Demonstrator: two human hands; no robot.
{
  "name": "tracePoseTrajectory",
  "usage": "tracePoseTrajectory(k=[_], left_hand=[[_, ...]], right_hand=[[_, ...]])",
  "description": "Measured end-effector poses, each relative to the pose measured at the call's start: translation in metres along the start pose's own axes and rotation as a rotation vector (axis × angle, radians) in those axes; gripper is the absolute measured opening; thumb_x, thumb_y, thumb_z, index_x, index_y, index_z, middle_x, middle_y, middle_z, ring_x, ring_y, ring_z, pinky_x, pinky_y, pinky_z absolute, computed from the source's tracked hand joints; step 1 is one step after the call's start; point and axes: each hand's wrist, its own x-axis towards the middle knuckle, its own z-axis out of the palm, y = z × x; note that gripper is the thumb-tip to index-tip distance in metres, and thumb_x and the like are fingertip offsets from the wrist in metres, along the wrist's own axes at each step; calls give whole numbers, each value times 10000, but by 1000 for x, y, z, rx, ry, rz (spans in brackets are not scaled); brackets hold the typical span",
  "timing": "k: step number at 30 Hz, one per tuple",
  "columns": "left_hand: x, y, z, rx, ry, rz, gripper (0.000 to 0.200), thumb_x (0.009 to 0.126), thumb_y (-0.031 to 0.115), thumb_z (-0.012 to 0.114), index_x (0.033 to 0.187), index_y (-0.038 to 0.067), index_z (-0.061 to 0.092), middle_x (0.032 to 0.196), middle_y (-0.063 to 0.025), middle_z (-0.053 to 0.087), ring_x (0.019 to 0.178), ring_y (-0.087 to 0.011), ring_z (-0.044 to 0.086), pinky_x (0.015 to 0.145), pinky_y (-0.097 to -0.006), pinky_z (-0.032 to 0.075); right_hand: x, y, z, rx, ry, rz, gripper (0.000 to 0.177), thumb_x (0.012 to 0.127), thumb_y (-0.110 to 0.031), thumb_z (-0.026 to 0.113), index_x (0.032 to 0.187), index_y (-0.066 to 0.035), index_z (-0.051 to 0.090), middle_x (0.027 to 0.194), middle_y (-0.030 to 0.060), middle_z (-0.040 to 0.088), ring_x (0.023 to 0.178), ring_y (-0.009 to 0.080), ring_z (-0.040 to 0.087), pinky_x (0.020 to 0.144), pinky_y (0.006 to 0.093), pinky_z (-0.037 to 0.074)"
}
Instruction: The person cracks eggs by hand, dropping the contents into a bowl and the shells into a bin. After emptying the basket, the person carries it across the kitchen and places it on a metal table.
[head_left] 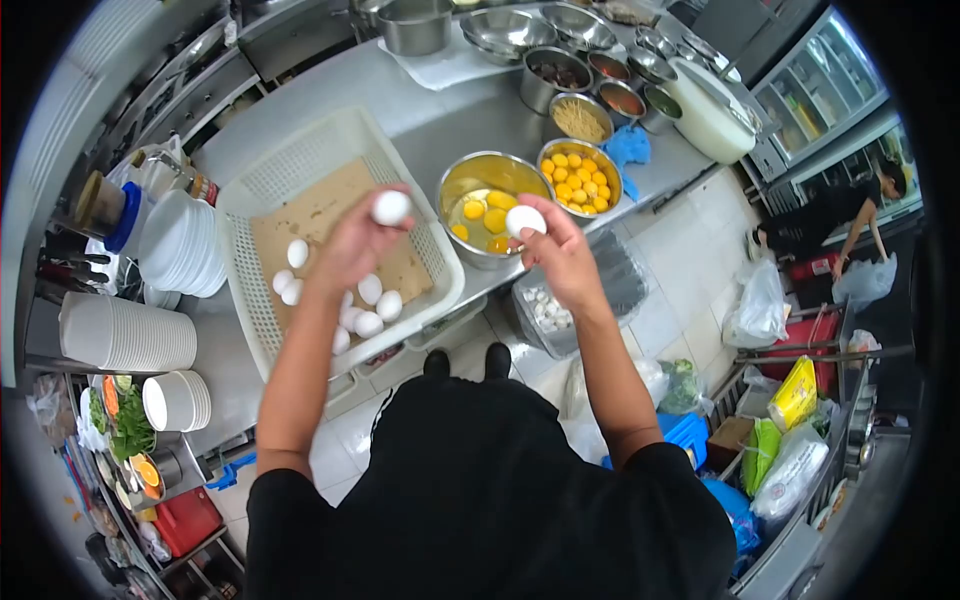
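"While the left hand (pixel 357 245) grips one egg (pixel 391 208) over the white basket (pixel 300 150), where's the right hand (pixel 568 265)?"
"Apart from it, clamped on another egg (pixel 526 221) by the larger yolk bowl (pixel 482 169)."

A steel bench (pixel 435 122) stands over pale floor tiles (pixel 690 230); lit glass-fronted fridges (pixel 825 85) far right, metal cabinets (pixel 300 40) far left.

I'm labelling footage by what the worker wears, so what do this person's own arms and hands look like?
Plain black short sleeves, the left and the right, end near the elbows, with no visible marking. Both forearms are bare. The left hand and right hand are ungloved, and neither wrist shows a watch or bracelet.
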Motion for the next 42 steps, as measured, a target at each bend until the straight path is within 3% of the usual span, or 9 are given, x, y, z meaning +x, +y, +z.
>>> tracePoseTrajectory(k=[5, 8, 11, 17, 20, 23, 27, 33, 42], left_hand=[[20, -34, 63, 138, -43, 15, 374, 917, 145, 558, 1245, -26, 501, 1085, -120, 617, 930, -196, 649, 789, -270, 537], [30, -52, 82, 507, 25, 192, 443, 870, 65, 624, 1279, -39, 488, 1081, -95, 632, 939, -147, 640, 793, -249, 524], [40, -65, 90, 676, 66, 342, 501, 845, 70, 672, 1298, -45, 493, 1070, -80, 650, 938, -95, 612, 802, -249, 509], [51, -74, 80, 706, 50, 215, 515, 847, 66, 695, 1318, -11, 503, 1038, -34, 644, 880, -78, 595, 772, -232, 499], [50, -73, 75, 834, 108, 253, 533, 833, 97, 720, 1318, 11, 515, 1024, -28, 644, 833, -67, 591, 734, -222, 500], [49, -67, 75, 817, 102, 242, 504, 794, 108, 743, 1268, 54, 581, 1056, -40, 655, 856, -80, 595, 738, -230, 498], [47, -59, 83, 866, 49, 243, 527, 806, 120, 754, 1286, 30, 555, 1068, -38, 605, 863, -94, 588, 735, -238, 505], [59, -68, 78, 876, -73, 368, 511, 833, 95, 715, 1289, -29, 521, 1181, -102, 559, 1108, -178, 555, 929, -292, 475], [65, -60, 78, 687, -104, 210, 471, 852, 60, 676, 1281, -56, 522, 1248, -152, 557, 1112, -196, 577, 886, -302, 514]], right_hand=[[2, -9, 18, -93, -28, -181, 465, 887, -128, 632, 1307, 8, 487, 1081, 79, 612, 869, 95, 603, 676, 220, 474], [1, -29, 18, -639, 221, -857, 448, 854, -101, 650, 1255, 41, 513, 1193, 207, 546, 1034, 252, 591, 811, 288, 497], [2, -28, 17, -674, 309, -969, 446, 846, -94, 654, 1252, 37, 521, 1192, 215, 547, 1095, 313, 561, 794, 312, 508], [39, 11, 7, -395, 175, -570, 345, 889, -75, 569, 1218, 23, 541, 1081, 145, 573, 788, 158, 580, 600, 244, 489], [43, 4, -11, 436, 118, -143, 231, 906, -123, 492, 1072, 10, 583, 917, 113, 604, 724, 158, 597, 601, 259, 510], [57, 12, -29, 531, 7, 105, 227, 904, -132, 485, 1022, 25, 597, 886, 118, 617, 739, 170, 614, 602, 253, 525], [50, 15, -20, -81, 75, -3, 252, 867, -85, 573, 1090, 3, 649, 974, 94, 664, 804, 116, 634, 601, 236, 532], [58, 31, -19, -53, -97, -58, 417, 822, -104, 672, 1227, -32, 603, 980, 20, 664, 763, 57, 595, 588, 205, 497], [57, 14, -21, -5, -76, 37, 383, 819, -74, 675, 1187, -1, 599, 1005, 53, 659, 838, 98, 621, 638, 226, 521]])
